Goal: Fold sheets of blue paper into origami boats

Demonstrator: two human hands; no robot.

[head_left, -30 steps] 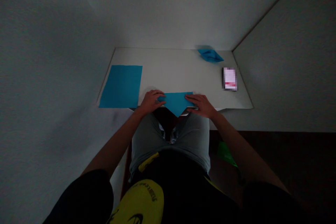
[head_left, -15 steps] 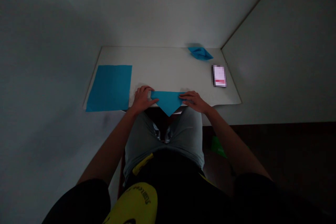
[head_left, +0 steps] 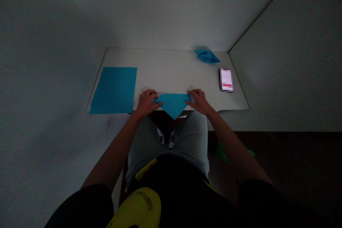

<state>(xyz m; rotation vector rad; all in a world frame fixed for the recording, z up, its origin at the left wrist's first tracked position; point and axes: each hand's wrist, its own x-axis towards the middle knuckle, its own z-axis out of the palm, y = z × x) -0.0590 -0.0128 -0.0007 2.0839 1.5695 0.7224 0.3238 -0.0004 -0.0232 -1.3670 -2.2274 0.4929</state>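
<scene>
A folded sheet of blue paper (head_left: 174, 104) lies at the table's near edge, its point hanging toward my lap. My left hand (head_left: 148, 102) grips its left corner between thumb and fingers. On the other side, my right hand (head_left: 198, 102) holds the right corner the same way, thumb below and fingers above. Parts of both corners are hidden by the fingers. At the back right sits a folded blue paper boat (head_left: 207, 56). A flat, unfolded blue sheet (head_left: 114, 89) rests on the left of the table.
The white table (head_left: 165, 67) meets a wall at the back and another on the right. A phone (head_left: 226, 80) with a lit, blurred screen lies near the right edge. Something green (head_left: 221, 152) is on the dark floor at the lower right.
My right hand's fingers have drawn back and curled at the right corner, where they lay flatter before. The left hand stays at its corner. The whole view has shifted slightly.
</scene>
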